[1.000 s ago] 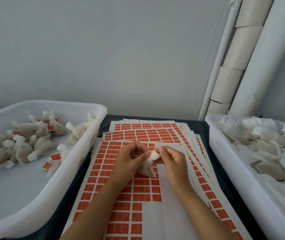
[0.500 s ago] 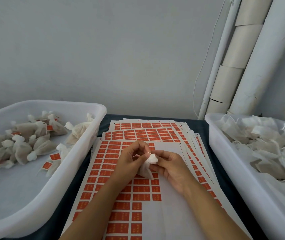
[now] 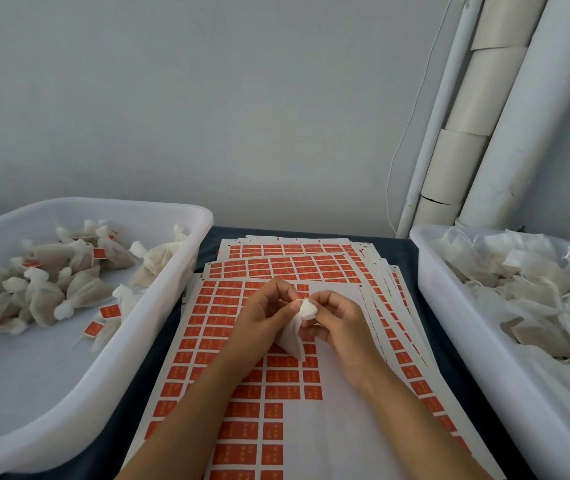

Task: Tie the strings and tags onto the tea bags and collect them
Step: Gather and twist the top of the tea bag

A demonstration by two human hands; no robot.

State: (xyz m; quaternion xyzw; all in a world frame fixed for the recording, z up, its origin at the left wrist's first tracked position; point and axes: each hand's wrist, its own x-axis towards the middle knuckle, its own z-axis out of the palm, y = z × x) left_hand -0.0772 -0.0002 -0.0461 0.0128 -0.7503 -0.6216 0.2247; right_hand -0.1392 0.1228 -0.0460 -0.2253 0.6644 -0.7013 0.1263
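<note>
Both hands, left hand (image 3: 263, 315) and right hand (image 3: 337, 318), pinch the gathered neck of one tea bag (image 3: 298, 323) above the tag sheets (image 3: 276, 375) at the bench's middle.

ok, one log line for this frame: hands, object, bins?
left hand: pinches neck of white mesh tea bag | right hand: pinches its gathered top | left white plastic tub: tied bags | right white plastic tub: untied
</note>
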